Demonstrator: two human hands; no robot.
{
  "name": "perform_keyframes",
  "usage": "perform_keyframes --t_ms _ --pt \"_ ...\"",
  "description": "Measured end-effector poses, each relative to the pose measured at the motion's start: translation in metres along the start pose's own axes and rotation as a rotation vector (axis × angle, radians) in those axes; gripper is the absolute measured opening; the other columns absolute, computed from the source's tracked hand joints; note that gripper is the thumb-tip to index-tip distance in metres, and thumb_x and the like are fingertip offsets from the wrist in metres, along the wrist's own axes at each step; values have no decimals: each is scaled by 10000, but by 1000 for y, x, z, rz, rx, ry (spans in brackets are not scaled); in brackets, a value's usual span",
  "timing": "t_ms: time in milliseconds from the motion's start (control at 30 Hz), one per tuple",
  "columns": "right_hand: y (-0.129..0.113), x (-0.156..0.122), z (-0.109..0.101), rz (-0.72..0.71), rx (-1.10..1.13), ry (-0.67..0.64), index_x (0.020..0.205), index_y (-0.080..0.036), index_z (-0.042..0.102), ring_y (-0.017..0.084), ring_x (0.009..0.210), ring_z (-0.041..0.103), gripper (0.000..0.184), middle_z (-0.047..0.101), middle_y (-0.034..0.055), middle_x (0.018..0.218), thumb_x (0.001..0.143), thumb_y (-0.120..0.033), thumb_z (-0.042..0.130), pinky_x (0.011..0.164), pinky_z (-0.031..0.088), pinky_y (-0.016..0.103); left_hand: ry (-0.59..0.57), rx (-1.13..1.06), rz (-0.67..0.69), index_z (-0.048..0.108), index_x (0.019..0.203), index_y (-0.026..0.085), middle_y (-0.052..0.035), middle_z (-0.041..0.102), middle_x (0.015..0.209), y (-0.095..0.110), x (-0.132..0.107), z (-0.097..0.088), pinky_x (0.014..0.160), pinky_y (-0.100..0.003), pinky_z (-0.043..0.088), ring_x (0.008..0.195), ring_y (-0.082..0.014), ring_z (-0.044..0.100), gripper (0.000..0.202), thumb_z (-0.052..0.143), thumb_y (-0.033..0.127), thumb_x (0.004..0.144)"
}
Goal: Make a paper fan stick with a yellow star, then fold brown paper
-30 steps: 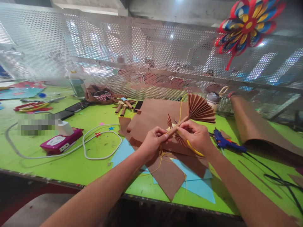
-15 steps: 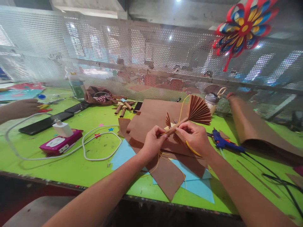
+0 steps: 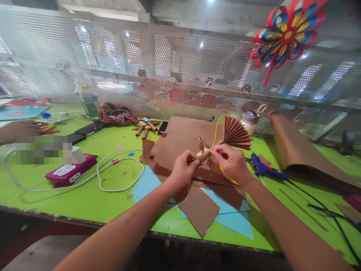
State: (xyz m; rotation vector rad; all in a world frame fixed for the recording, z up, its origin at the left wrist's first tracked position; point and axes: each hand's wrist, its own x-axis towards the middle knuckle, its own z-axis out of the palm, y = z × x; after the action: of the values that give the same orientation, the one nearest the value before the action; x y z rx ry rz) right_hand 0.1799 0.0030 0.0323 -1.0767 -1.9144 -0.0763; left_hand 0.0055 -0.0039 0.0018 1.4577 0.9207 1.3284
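Both are reaching in from the near edge and converging mid-scene. The left forearm [image 3: 124, 231] is coming up from near left, angling far and right. The right forearm [image 3: 282, 222] is coming in from near right, angling far and left. The left hand [image 3: 182, 168] is curling closed, thumb and forefinger pinching, knuckles facing up. The right hand [image 3: 232, 163] is sitting just right of it, slightly farther, fingers bunching into a tip pinch. The hands are nearly touching, pinches facing each other.
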Motion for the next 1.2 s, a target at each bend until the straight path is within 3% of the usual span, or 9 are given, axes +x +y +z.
perform_keyframes --t_ms 167,433,667,833,967,1100,1200 --pt "4 1 0 27 8 -28 745 -168 612 115 546 480 189 564 5 627 828 -322 539 526 369 226 2 29 1 484 714 161 22 574 619 -2 0 0 554 -208 386 577 -91 517 126 591 220 746" --pt "18 10 -11 141 41 71 740 -158 618 101 476 446 210 524 -18 539 813 -341 545 472 347 218 6 -28 -42 458 734 164 1 586 649 -14 1 5 580 -240 444 616 -123 585 154 590 239 756" --pt "10 11 -10 178 62 50 790 -153 649 113 510 493 201 574 -3 576 809 -323 542 533 392 232 4 23 -33 503 804 155 19 553 659 -10 1 2 555 -210 420 588 -91 529 172 624 256 734" --pt "2 13 -18 291 187 140 764 -149 620 108 518 502 219 555 -7 571 818 -345 539 524 398 221 1 -130 -157 506 871 156 34 524 681 -1 -1 -1 490 -191 383 547 -72 487 332 709 309 657" --pt "1 8 -10 397 297 243 696 -156 580 86 451 431 275 494 -31 513 815 -401 542 460 356 207 -10 -280 -188 495 849 155 56 487 626 1 1 -6 446 -158 310 497 -42 428 357 726 340 648" --pt "1 0 12 445 368 -44 676 -151 603 107 470 475 340 559 2 547 806 -457 531 462 376 221 -73 -395 -250 492 853 160 35 516 638 0 2 -9 435 -146 287 498 -41 437 315 664 389 722" --pt "-4 -3 23 377 356 -216 765 -147 656 160 636 579 321 651 45 684 811 -435 524 594 447 257 -148 -488 -269 512 865 160 9 552 676 -2 1 -10 485 -155 355 542 -57 491 294 614 419 768"
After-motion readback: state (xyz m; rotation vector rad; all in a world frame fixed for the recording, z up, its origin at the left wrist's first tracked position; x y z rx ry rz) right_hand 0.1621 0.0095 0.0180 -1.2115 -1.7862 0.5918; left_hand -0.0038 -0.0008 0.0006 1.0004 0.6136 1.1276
